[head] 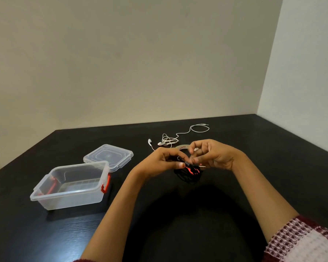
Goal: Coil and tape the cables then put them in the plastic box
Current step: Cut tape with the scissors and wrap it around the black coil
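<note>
We are wearing a waffle-knit right sleeve (307, 242), white and patterned with maroon checks, and it is ending above the forearm. A dark red sliver of left sleeve (80, 260) is showing. Our left hand (165, 161) and right hand (216, 156) are going bare.

Plastic box (70, 186) lower left of frame, lid (108, 156) just behind it, earphone cable (170, 139) centre, hands beneath it holding coiled cable (189, 174)

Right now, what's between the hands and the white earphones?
A tape roll, partly hidden behind the left hand and right hand that hold the black cable. Head view.
</note>
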